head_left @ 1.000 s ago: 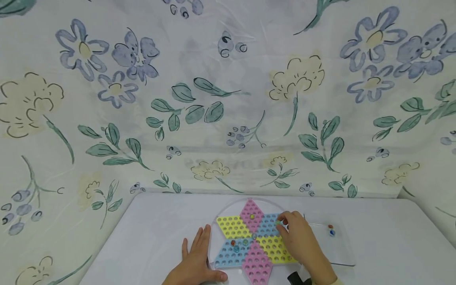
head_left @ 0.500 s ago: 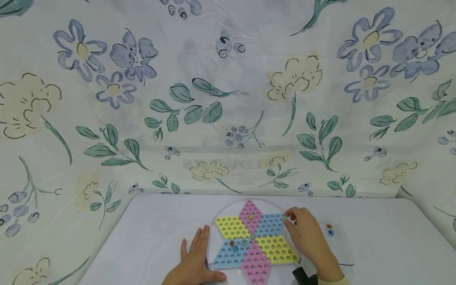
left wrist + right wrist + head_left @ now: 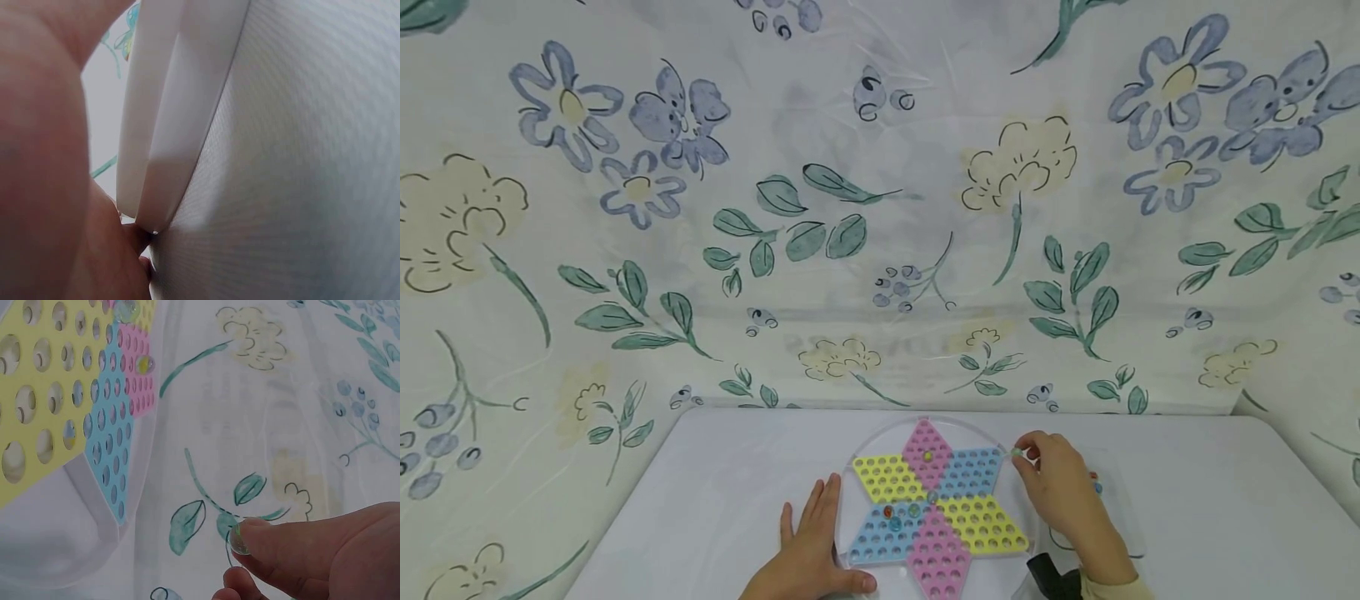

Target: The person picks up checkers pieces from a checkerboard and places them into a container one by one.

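Note:
A Chinese checkers board (image 3: 985,525) with a pink, yellow and blue star of holes lies on the white table. My right hand (image 3: 1063,487) is just off the board's right edge. Its thumb and fingertips pinch a clear green marble (image 3: 239,540), also visible in the head view. At the board's left side, my left hand (image 3: 811,546) rests with fingers straight and thumb along the near edge. In the left wrist view, that hand lies against the white rim (image 3: 165,125). A yellowish marble (image 3: 928,457) sits in the far pink section; several others sit at the centre and left blue section.
Right of the board is a clear tray (image 3: 1131,533), with a reddish and a blue marble (image 3: 1097,488) partly hidden behind my right hand. A black device (image 3: 1051,577) sits at my right wrist. Flower-printed cloth (image 3: 880,208) hangs behind the table.
My right hand has lifted the green marble from the right blue section and carried it rightward past the board's edge. My left hand has stayed in place.

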Demonstrator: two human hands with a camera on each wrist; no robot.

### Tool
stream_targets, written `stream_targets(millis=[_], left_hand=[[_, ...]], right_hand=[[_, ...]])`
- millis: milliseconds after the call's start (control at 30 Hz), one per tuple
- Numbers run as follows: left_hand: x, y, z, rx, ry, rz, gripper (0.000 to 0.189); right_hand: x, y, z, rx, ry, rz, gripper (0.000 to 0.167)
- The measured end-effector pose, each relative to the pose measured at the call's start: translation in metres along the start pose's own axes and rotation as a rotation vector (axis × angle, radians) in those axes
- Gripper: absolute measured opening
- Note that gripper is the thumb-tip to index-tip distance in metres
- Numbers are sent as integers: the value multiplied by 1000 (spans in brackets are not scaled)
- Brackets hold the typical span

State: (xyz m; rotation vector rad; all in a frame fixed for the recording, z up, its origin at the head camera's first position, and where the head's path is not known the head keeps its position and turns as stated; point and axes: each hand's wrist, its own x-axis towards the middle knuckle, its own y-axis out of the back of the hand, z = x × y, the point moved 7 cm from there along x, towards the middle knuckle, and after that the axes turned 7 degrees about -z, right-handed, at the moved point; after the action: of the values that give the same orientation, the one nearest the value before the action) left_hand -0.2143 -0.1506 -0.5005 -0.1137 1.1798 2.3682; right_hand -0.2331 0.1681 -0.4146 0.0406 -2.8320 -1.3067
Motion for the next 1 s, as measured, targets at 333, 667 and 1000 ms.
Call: stream_targets(millis=[333, 667, 1000], left_hand=[[0, 0, 2, 6, 7, -4, 145], [1, 1, 3, 26, 7, -3, 145], [0, 1, 0, 2, 31, -14, 147]], right_hand=[[3, 3, 10, -33, -31, 3, 18], [1, 12, 16, -59, -16, 34, 18], [2, 14, 22, -88, -29, 39, 19]])
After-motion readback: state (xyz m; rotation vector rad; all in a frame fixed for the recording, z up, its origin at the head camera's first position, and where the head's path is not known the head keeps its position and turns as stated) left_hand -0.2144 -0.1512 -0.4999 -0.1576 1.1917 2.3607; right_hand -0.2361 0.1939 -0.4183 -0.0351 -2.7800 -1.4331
